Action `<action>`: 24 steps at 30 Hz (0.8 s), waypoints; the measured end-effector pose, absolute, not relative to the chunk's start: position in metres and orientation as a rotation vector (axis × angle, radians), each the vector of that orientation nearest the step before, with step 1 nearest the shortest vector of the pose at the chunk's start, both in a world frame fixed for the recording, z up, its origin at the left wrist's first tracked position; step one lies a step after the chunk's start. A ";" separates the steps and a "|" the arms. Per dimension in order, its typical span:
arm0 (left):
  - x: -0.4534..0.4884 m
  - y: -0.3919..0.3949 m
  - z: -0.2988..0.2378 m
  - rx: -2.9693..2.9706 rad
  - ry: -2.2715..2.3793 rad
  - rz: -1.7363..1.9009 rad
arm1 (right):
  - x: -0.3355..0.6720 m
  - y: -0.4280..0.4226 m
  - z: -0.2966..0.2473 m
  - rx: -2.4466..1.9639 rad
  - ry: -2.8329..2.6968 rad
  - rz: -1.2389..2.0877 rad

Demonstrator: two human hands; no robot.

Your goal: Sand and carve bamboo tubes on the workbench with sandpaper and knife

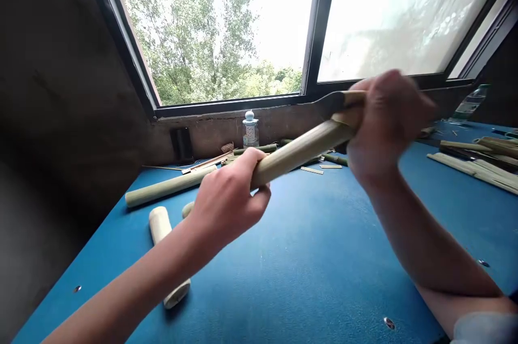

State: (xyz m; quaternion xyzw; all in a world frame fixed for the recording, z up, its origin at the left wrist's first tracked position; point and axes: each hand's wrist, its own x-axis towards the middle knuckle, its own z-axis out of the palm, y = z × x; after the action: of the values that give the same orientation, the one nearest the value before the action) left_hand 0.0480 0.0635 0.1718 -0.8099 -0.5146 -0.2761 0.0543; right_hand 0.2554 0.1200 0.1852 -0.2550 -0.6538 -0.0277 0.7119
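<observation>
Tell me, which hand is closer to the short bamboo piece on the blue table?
Left. The left hand, holding a bamboo tube, is just above and to the right of the short bamboo piece. The right hand is much farther off to its right.

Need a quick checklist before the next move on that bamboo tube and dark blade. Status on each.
Left hand grip: ok, wrapped around the bamboo tube.
Right hand grip: cannot tell, motion-blurred and covering the tube's end.
Dark metal blade seating against the tube: cannot tell, the contact is hidden behind the right hand.
Left hand distance from blade: ok, apart from it along the tube.
Tube height: ok, held up off the blue table.
Left forearm against the pale bamboo section: cannot tell, the forearm passes over it and contact is unclear.
</observation>
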 end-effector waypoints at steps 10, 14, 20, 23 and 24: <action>0.042 0.072 0.173 -2.755 -1.686 -0.772 | 0.220 0.112 0.164 -0.380 -1.615 -0.236; 0.037 0.061 0.184 -3.719 -2.077 -0.478 | 0.226 0.093 0.165 -0.139 -1.605 -0.244; 0.042 0.083 0.161 -3.172 -1.885 -0.344 | 0.223 0.135 0.155 -0.291 -1.710 0.016; 0.049 0.088 0.147 -2.390 -1.642 -0.326 | 0.219 0.166 0.145 -0.610 -1.705 0.147; 0.051 0.088 0.144 -2.275 -1.574 -0.272 | 0.217 0.172 0.143 -0.691 -1.714 0.184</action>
State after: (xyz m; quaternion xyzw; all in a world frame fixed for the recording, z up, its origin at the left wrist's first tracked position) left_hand 0.0506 0.0883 0.1436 -0.8050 -0.5570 -0.0963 0.1800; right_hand 0.2169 0.1720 0.1427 -0.2978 -0.7390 0.0795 0.5991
